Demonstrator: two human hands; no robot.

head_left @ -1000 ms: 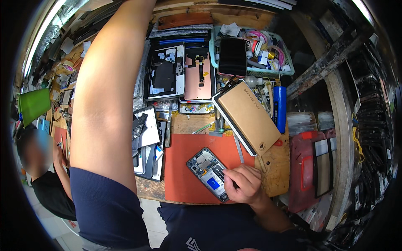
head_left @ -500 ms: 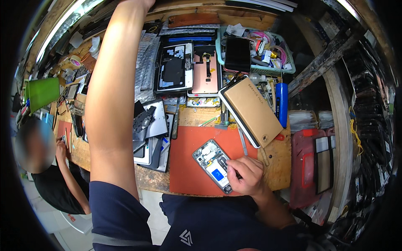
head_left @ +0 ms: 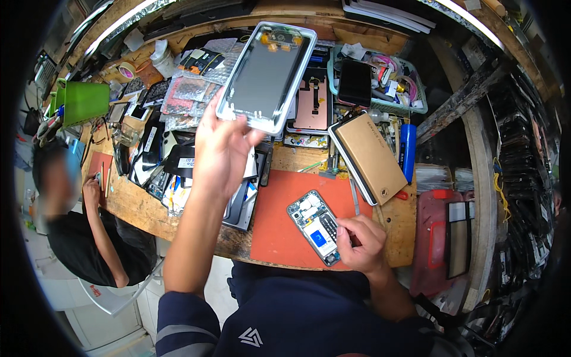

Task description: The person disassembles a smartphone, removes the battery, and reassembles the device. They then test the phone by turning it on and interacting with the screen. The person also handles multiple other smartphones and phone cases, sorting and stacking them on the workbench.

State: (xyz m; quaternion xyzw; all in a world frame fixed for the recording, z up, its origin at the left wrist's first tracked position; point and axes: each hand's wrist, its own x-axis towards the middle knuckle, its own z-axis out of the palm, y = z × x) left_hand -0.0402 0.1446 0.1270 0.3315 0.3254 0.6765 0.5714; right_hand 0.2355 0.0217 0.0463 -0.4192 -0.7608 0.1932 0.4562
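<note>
My left hand (head_left: 225, 152) is raised over the bench, closed on the near end of a pale plastic tray (head_left: 270, 127). In that tray lies a dark phone screen (head_left: 262, 74) with orange-brown flex parts at its far end. On the red-orange mat (head_left: 276, 232) rests an opened phone (head_left: 309, 210), its circuit boards and white battery with a blue patch exposed. My right hand (head_left: 364, 243) is at the phone's right edge, fingers curled and pinched together. Something dark shows between them, too small to make out.
A gold box (head_left: 372, 157) lies right of the mat beside a blue cylinder (head_left: 407, 153). Behind stands a teal basket (head_left: 422, 106) of small parts with a dark phone (head_left: 355, 83). Phone parts and bubble-wrapped pieces (head_left: 187, 95) crowd the left. A person (head_left: 104, 247) sits at far left.
My left hand has come back from the far edge of the bench, bringing the tray with the phone screen into view. My right hand stays by the opened phone, still pinched. The view has shifted slightly.
</note>
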